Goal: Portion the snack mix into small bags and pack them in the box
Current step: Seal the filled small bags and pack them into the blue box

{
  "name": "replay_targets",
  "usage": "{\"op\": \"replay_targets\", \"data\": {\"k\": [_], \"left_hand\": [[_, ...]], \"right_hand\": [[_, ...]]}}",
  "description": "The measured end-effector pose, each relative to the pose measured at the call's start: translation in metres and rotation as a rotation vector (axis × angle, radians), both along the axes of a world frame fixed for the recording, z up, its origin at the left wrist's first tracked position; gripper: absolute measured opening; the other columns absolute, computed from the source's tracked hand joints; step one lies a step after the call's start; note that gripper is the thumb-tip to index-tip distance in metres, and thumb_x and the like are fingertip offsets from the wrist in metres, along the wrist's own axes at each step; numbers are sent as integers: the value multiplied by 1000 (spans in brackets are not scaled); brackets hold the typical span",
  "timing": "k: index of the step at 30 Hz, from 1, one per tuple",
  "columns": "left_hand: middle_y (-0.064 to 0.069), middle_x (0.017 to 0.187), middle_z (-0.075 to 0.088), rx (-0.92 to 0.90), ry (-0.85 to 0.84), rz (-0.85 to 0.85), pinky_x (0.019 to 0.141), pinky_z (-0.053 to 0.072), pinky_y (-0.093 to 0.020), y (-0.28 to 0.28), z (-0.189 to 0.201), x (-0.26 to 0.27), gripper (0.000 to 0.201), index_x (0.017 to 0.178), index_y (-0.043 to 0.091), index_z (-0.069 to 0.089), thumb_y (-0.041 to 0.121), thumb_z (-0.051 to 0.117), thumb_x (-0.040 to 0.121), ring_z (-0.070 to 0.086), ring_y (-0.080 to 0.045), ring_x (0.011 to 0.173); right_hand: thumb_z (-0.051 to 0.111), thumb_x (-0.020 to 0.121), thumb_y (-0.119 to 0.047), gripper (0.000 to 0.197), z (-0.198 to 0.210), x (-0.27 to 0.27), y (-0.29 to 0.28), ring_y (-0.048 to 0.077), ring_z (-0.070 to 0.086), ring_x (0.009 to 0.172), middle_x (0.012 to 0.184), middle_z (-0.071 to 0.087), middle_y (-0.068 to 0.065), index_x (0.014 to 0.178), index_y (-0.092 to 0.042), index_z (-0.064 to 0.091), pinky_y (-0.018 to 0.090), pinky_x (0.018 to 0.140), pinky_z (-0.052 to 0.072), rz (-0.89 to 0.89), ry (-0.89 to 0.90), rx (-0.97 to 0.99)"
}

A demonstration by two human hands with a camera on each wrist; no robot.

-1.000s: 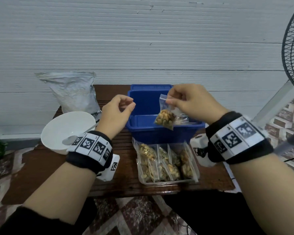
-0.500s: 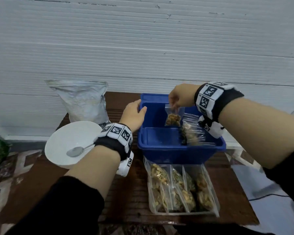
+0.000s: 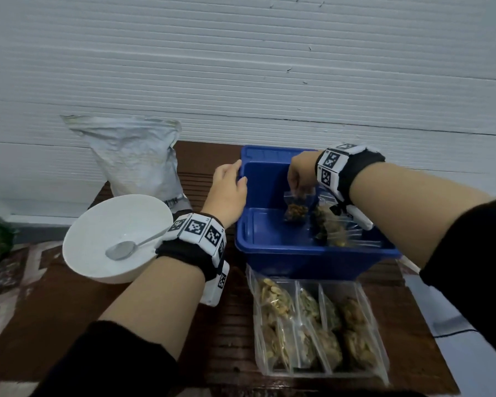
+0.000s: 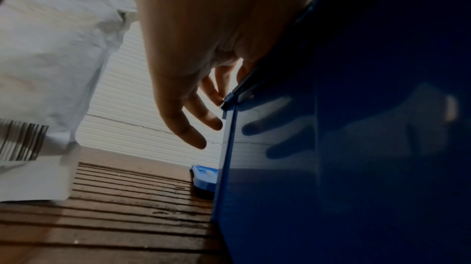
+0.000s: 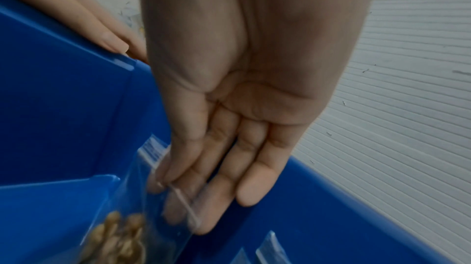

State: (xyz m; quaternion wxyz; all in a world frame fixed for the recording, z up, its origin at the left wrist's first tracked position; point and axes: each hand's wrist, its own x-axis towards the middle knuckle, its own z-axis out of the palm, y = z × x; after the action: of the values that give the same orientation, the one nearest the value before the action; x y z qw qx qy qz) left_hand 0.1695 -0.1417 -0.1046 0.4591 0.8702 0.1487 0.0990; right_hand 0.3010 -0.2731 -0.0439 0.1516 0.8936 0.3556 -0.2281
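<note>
The place looked like a home, with a makeshift packing spot set low to the ground. A small slatted wooden table (image 3: 143, 319) stood against a white ribbed wall (image 3: 241, 67), and patterned floor tiles (image 3: 9, 285) showed at its left edge. On the table sat household things: a white bowl (image 3: 98, 224) with a spoon (image 3: 123, 249), a crumpled grey pouch (image 3: 138, 159) and a blue plastic box (image 3: 298, 262).

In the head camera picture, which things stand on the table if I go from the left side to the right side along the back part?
White bowl with spoon → grey snack mix pouch → left hand on the box rim → blue box → small bag pinched by right hand.
</note>
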Motion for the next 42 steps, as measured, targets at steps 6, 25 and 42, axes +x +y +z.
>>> {"op": "replay_targets", "data": {"k": [6,25,42], "left_hand": [[-7,144,29,-8,-2,2,79,23,-4,1,0,0,47,150,10,27,17,35,104,40,-6,103],[-7,149,30,79,6,21,83,18,-4,0,1,-1,47,149,9,28,21,36,104,39,-8,122],[-10,131,55,7,28,181,101,38,-32,-32,11,-61,42,136,7,47,27,49,99,51,-25,123]], "right_hand": [[73,72,-20,10,-13,7,9,24,67,71,81,70,2,82,-20,73,30,63,54,50,-220,-56],[67,84,-17,12,18,-22,2,26,55,71,82,59,7,91,-7,66,28,57,42,64,-369,68],[71,82,-40,27,52,-162,-49,9,64,58,71,72,-1,76,-13,71,23,59,53,43,30,476]]}}
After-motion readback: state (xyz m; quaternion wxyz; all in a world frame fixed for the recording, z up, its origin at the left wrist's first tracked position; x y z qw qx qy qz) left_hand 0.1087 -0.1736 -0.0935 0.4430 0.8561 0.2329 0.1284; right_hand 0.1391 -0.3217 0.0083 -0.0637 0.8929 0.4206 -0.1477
